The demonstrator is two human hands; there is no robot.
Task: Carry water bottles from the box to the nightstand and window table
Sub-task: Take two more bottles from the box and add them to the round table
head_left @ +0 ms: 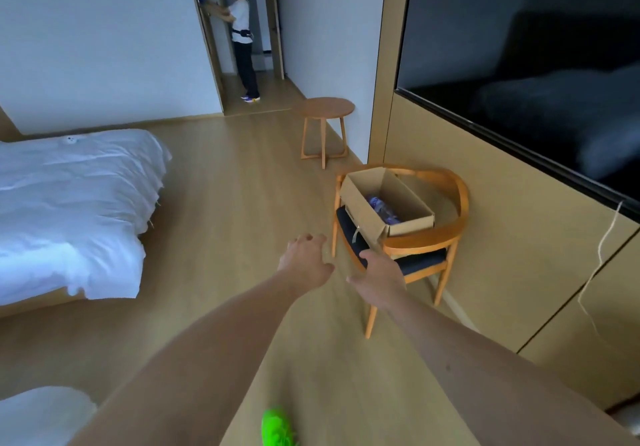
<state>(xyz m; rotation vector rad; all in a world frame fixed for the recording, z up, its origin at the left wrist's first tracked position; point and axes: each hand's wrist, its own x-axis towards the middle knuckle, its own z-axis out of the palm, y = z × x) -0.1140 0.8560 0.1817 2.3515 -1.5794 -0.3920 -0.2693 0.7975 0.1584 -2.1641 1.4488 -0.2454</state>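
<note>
Reaching, both hands [341, 272] empty, box [384, 199] just ahead

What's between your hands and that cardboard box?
In the head view, only the chair's wooden front rail and seat edge separate both hands from the box.

Left hand [304, 260], right hand [379, 279] outstretched, empty.

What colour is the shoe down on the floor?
Bright green; the shoe shows at the bottom of the head view.
</note>
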